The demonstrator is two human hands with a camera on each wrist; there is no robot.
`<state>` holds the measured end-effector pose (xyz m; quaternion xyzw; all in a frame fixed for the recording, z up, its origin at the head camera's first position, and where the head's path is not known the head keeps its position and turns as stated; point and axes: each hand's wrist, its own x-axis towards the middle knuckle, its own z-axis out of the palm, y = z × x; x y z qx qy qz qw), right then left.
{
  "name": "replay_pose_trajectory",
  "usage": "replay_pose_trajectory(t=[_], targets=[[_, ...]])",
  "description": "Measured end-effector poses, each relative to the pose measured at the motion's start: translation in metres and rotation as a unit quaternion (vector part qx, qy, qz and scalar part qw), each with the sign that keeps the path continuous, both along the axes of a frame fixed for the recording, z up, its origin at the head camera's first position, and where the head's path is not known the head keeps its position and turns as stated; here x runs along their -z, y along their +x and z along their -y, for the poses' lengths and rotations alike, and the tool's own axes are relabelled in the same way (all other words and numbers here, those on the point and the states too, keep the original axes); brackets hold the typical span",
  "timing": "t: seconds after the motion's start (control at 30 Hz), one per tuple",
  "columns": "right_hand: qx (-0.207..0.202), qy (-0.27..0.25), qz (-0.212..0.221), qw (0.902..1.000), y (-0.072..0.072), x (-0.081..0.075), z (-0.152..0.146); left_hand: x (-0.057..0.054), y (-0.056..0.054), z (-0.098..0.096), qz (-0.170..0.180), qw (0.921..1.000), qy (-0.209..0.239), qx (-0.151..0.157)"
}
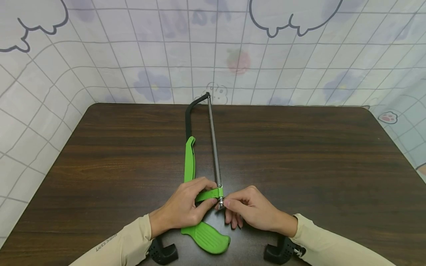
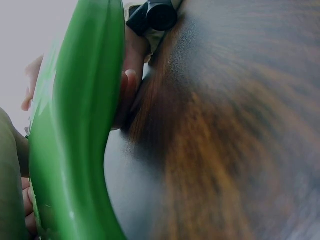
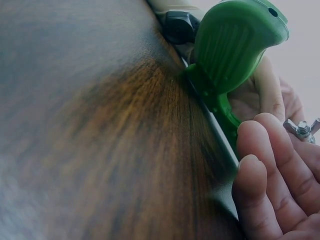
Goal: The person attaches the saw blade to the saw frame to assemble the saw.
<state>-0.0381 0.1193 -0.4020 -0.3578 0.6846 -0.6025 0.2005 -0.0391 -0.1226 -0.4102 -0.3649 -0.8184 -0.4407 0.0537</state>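
Note:
A hacksaw with a green handle [image 1: 208, 238] and a black front bow [image 1: 188, 118] lies on the table, its grey blade [image 1: 214, 144] pointing away from me. My left hand [image 1: 186, 205] grips the green frame near the blade's near end, thumb and fingers either side of the short green arm [image 1: 210, 194]. At that end sits a silver wing nut [image 3: 302, 129]. Thumb and forefinger of my right hand [image 1: 251, 208] pinch the wing nut; its other fingers [image 3: 252, 175] curl loosely below. In the left wrist view the handle [image 2: 80, 120] covers most of my left hand.
The dark wooden table [image 1: 316, 159] extends to both sides of the saw. Behind it hangs a white gridded cloth [image 1: 206, 55] with printed clouds and flowers. Black wrist-camera mounts [image 1: 163, 253] sit under both forearms, close to the table's near side.

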Motion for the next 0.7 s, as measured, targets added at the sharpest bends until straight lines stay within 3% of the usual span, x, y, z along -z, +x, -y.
replay_pose_trajectory(t=[0.7], targets=[[-0.001, -0.009, 0.007, 0.9999, 0.0002, -0.0015, 0.0005, -0.0022, 0.0002, -0.0004, 0.018, 0.9997, 0.013, -0.009]])
